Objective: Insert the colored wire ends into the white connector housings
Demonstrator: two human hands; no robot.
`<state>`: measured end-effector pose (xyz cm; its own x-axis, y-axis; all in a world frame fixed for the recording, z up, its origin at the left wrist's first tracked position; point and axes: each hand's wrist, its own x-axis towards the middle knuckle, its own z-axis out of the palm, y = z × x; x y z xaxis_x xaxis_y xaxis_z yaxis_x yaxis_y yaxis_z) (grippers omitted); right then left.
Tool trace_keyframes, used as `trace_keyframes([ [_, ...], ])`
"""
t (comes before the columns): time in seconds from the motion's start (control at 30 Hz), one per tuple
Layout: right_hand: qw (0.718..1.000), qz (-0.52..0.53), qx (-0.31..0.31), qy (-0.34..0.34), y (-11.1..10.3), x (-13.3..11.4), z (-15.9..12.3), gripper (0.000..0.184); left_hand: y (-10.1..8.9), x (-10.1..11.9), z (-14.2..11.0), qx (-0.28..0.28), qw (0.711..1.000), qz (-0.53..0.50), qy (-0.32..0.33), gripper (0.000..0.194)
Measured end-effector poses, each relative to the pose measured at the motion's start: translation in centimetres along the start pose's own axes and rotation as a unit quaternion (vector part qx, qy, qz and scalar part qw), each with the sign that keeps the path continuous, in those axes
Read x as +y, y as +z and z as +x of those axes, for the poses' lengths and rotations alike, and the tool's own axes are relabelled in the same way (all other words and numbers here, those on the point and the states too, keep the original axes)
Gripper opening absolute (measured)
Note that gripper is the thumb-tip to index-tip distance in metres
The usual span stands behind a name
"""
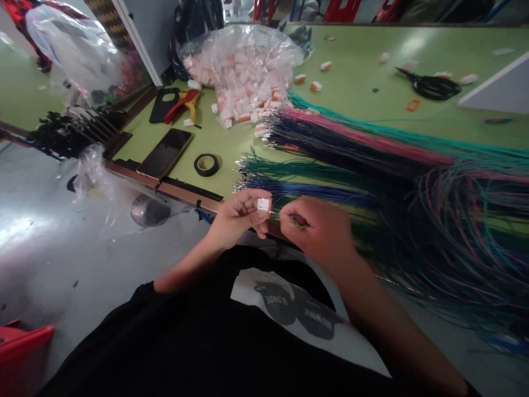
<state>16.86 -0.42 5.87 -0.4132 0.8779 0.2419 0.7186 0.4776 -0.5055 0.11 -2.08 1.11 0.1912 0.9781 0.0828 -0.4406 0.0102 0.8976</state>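
Note:
Between the thumb and fingers of my left hand is a small white and orange connector housing. My right hand is closed just to the right of it, pinching a thin wire whose end points at the housing's orange side. Whether the wire's tip is inside the housing I cannot tell. A bit of green wire shows in the curl of my right fingers. Just beyond my hands lie a blue wire bundle and a green wire bundle, their metal-tipped ends toward the left.
A clear bag of connector housings stands behind. Pink and teal wires run rightward, hanging over the table's front edge. Black tape, a phone, red-yellow pliers and black scissors lie on the green table.

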Motion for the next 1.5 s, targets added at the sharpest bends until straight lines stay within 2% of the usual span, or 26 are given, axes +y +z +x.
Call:
trace_keyframes([
  [0.33, 0.999, 0.047, -0.024, -0.001, 1.2, 0.1, -0.4, 0.017, 0.1, -0.8, 0.0, -0.023, 0.999, -0.039, -0.008, 0.033],
  [0.43, 0.995, 0.062, -0.072, -0.006, 0.0, 0.6, 0.4, 0.019, -0.1, -0.7, 0.1, -0.011, 0.998, -0.054, -0.022, 0.033],
  [0.5, 0.994, 0.07, -0.088, -0.015, -1.6, 1.9, 1.5, 0.018, -0.3, -0.2, 0.0, -0.025, 0.998, -0.052, -0.026, 0.031],
  [0.57, 0.999, 0.018, -0.038, 0.014, -3.2, 3.9, 3.1, 0.018, -0.6, 0.1, 0.0, -0.048, 0.998, -0.042, -0.025, 0.028],
  [0.63, 0.991, -0.103, 0.022, 0.086, -4.0, 6.0, 4.7, 0.018, -0.9, 0.2, 0.0, -0.065, 0.997, -0.034, -0.024, 0.024],
  [0.7, 0.968, -0.214, -0.012, 0.132, -3.9, 7.7, 5.9, 0.02, -1.1, 0.0, 0.1, -0.073, 0.996, -0.031, -0.031, 0.021],
  [0.77, 0.95, -0.274, -0.064, 0.132, -3.3, 8.6, 6.6, 0.022, -1.1, -0.3, 0.1, -0.077, 0.996, -0.032, -0.034, 0.02],
  [0.93, 0.946, -0.301, -0.055, 0.107, -2.4, 8.9, 6.5, 0.026, -1.0, -0.6, 0.2, -0.075, 0.996, -0.032, -0.031, 0.019],
  [1.03, 0.941, -0.314, -0.083, 0.096, -2.4, 8.8, 6.2, 0.025, -0.9, -0.5, 0.3, -0.08, 0.996, -0.038, -0.033, 0.02],
  [1.1, 0.944, -0.305, -0.082, 0.093, -2.5, 8.9, 6.2, 0.024, -0.8, -0.5, 0.3, -0.077, 0.995, -0.046, -0.034, 0.023],
  [1.23, 0.966, -0.227, -0.03, 0.118, -2.6, 9.6, 6.2, 0.017, -0.8, -0.6, 0.4, -0.071, 0.995, -0.053, -0.044, 0.025],
  [1.4, 0.968, -0.087, 0.117, 0.206, -3.2, 10.3, 6.1, 0.008, -0.9, -0.7, 0.4, -0.068, 0.995, -0.052, -0.048, 0.025],
  [1.47, 0.974, 0.004, 0.141, 0.18, -3.4, 9.5, 5.8, 0.009, -0.8, -0.7, 0.5, -0.064, 0.995, -0.053, -0.051, 0.027],
  [1.5, 0.98, 0.048, 0.123, 0.148, -3.4, 8.7, 5.6, 0.012, -0.8, -0.6, 0.6, -0.06, 0.995, -0.054, -0.053, 0.027],
])
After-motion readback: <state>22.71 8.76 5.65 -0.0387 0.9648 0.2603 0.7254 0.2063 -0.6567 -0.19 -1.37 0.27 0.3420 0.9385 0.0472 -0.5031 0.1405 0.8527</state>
